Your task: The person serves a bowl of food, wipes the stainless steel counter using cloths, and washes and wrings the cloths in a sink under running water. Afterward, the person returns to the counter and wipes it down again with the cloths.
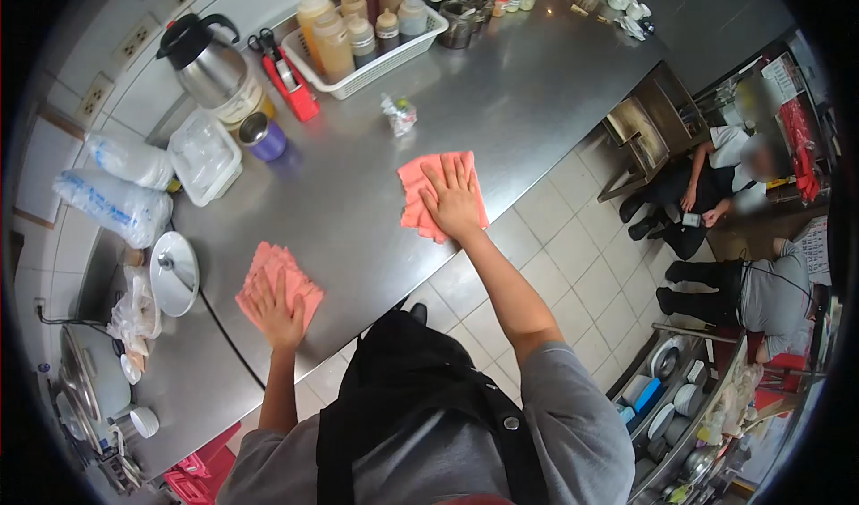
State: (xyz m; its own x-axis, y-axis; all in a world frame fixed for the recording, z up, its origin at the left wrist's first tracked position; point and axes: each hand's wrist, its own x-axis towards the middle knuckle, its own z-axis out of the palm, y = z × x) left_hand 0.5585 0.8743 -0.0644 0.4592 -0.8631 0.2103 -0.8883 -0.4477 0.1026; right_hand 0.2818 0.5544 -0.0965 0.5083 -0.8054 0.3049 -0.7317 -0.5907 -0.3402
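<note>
Both hands press on cloths spread over the stainless steel counter [349,178]. Under my left hand [276,313] lies a crumpled pink cloth [300,281]; the fingers are stretched out flat on it. My right hand [452,199] is spread wide on another pink cloth [414,183], close to the counter's front edge. Just behind that cloth sits a small clear plastic bag [399,116] with something green in it. A purple metal cup [263,136] stands farther back, between the two hands' reach. Neither hand grips anything.
Along the wall are a thermos jug [201,71], a red scissors holder [291,84], a white basket [367,74] of sauce bottles and a plastic container [206,161]. A white lid [174,274] and black cable [224,331] lie left. Two people [778,290] are at right beyond the tiled floor.
</note>
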